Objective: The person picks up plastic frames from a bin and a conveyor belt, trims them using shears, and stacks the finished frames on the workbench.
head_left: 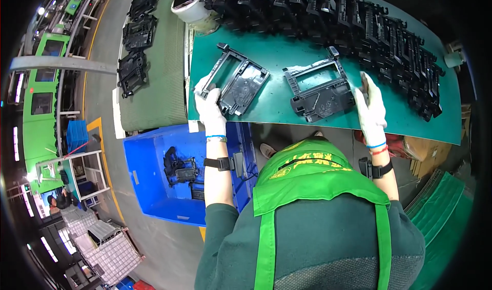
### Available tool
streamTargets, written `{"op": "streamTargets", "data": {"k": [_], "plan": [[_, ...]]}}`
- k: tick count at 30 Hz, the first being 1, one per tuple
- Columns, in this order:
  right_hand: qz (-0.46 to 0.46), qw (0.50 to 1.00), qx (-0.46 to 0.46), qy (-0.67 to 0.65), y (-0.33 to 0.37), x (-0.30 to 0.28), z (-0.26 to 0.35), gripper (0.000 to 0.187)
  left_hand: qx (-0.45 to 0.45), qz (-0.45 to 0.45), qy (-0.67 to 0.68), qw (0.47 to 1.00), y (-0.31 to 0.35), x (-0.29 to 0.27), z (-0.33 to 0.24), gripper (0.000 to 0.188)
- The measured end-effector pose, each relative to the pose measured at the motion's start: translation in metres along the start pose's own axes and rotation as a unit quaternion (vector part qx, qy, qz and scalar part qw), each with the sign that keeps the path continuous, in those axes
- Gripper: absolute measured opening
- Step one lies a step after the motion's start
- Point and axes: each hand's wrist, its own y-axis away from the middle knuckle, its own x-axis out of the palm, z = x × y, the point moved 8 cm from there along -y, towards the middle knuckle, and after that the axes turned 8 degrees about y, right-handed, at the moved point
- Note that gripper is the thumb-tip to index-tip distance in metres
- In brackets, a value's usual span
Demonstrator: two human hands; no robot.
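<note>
Two black plastic frames are over the green tabletop (279,103), each with a rectangular opening and a solid panel. The left black plastic frame (241,85) is tilted, and my left hand (210,108), in a white glove, grips its lower left edge between thumb and fingers. On the right, the other black plastic frame (323,103) lies with its opening toward the far side. My right hand (371,110), also gloved, is beside that frame's right edge, fingers stretched out and nothing visible in them. Whether it touches the edge I cannot tell.
Similar black parts (328,13) stand in a dense row along the table's far side. A white bucket (197,11) is at the far left corner. More parts lie on the green conveyor belt (159,80). Below it, a blue bin (148,198) holds several black pieces.
</note>
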Motion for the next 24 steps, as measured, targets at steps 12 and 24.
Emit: {"op": "streamTargets", "data": {"k": [12, 24], "plan": [[0.429, 0.799, 0.279, -0.315, 0.115, 0.026, 0.054, 0.040, 0.045, -0.070, -0.074, 0.994, 0.000, 0.014, -0.024, 0.046], [0.250, 0.923, -0.084, 0.279, 0.061, -0.004, 0.041, 0.039, 0.242, 0.063, -0.267, 0.931, 0.058, 0.111, -0.075, 0.062]]}}
